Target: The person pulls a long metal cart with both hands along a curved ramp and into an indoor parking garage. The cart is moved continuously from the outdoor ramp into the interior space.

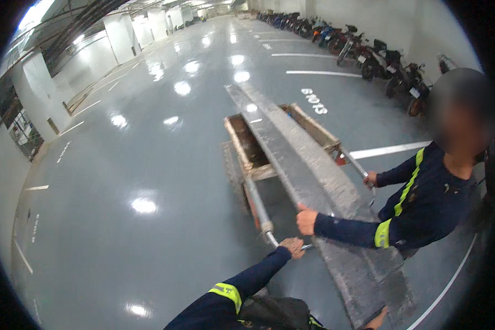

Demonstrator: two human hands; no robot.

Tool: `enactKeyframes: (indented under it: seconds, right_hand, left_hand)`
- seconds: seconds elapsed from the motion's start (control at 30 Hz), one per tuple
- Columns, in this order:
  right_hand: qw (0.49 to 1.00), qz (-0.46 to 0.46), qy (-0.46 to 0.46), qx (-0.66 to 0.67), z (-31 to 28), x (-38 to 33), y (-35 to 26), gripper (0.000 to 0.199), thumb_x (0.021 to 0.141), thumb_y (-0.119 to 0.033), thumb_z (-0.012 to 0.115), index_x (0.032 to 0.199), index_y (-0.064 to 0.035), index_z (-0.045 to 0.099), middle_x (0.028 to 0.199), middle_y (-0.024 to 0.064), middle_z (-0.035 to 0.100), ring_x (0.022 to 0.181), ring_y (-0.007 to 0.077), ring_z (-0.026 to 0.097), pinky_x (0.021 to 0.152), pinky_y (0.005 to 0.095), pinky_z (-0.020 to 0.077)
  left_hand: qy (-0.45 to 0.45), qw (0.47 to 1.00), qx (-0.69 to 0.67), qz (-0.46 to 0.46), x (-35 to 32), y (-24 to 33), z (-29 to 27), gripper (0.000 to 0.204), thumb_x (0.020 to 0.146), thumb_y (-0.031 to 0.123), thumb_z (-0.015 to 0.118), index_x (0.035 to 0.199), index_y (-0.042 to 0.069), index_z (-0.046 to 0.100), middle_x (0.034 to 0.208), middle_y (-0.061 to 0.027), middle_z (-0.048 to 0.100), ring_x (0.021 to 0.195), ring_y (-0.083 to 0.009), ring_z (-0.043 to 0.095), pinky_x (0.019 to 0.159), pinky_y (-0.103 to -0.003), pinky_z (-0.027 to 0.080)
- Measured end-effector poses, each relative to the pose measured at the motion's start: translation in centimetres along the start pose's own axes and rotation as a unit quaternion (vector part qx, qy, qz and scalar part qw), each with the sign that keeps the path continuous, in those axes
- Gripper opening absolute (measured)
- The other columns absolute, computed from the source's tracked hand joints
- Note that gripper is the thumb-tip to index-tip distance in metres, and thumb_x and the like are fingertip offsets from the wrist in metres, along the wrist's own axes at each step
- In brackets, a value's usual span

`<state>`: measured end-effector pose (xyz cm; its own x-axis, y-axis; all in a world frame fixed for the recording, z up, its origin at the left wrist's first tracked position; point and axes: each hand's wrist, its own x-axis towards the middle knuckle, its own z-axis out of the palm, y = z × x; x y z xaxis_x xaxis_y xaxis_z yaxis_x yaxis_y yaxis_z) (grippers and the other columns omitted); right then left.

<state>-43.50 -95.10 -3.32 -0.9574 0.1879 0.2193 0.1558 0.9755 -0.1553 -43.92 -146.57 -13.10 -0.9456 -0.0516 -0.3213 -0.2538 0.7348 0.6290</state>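
Note:
My left hand (292, 247) is closed round the metal handle (257, 202) on the left side of a handcart. At the lower edge of the view, part of my right hand (377, 319) grips the near end of a long grey board (283, 170); its other fingers are hidden. A second, paler dusty board (313, 155) lies alongside. Both boards rest lengthwise over the cart's worn box (237, 140) and stick out beyond it. A co-worker's hand (306, 220) is at the left board's edge, and their other hand (370, 179) holds the right handle.
The co-worker (429, 187), in a dark top with yellow reflective bands, stands close on the right. Parked motorcycles (393, 71) line the right wall. White bay lines (390, 149) mark the shiny grey floor (88, 220). Pale pillars (38, 93) stand along the left.

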Motion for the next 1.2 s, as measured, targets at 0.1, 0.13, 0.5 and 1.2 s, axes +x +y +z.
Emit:
enactKeyframes:
  seconds: [0.1, 0.13, 0.5, 1.2]
  right_hand:
    - [0.99, 0.11, -0.028, 0.079, 0.2, -1.1, -4.0, 0.042, 0.091, -0.031, 0.038, 0.115, 0.0014, 0.049, 0.115, 0.0148, 0.052, 0.104, 0.0261, 0.048, 0.09, 0.0345, 0.0364]
    - [0.977, 0.177, -0.036, 0.113, -0.1, -2.3, -5.2, 0.042, 0.09, -0.031, 0.038, 0.115, 0.0016, 0.049, 0.116, 0.0142, 0.052, 0.104, 0.0263, 0.048, 0.091, 0.0342, 0.0361]
    - [0.953, 0.257, 0.018, 0.159, -4.3, -9.8, -13.2, 0.053, 0.084, -0.041, 0.05, 0.109, 0.0055, 0.053, 0.105, 0.0173, 0.057, 0.093, 0.0266, 0.053, 0.084, 0.0337, 0.0403]
    - [0.836, 0.419, -0.039, 0.352, 0.0, -10.5, -12.9, 0.072, 0.076, -0.055, 0.052, 0.099, 0.0134, 0.054, 0.097, 0.0137, 0.058, 0.083, 0.0213, 0.053, 0.077, 0.0308, 0.0401]
  left_hand:
    - [-0.003, 0.999, -0.021, -0.027, 0.2, -4.0, 2.2, 0.041, 0.073, 0.041, 0.052, 0.091, 0.005, 0.059, 0.088, -0.0177, 0.06, 0.088, -0.0316, 0.057, 0.079, -0.04, 0.044]
    - [0.0, 0.998, -0.031, -0.062, -0.3, -3.9, 1.6, 0.042, 0.073, 0.042, 0.052, 0.092, 0.005, 0.059, 0.089, -0.0174, 0.06, 0.091, -0.0311, 0.056, 0.08, -0.04, 0.043]
    - [-0.075, 0.996, -0.006, -0.043, -4.9, -6.6, -3.7, 0.039, 0.072, 0.039, 0.055, 0.092, 0.005, 0.06, 0.087, -0.0187, 0.06, 0.085, -0.032, 0.058, 0.077, -0.041, 0.045]
    - [-0.063, 0.993, 0.096, 0.0, -3.2, -12.4, -6.1, 0.034, 0.069, 0.037, 0.055, 0.087, 0.009, 0.063, 0.08, -0.0156, 0.063, 0.081, -0.0304, 0.06, 0.074, -0.042, 0.047]
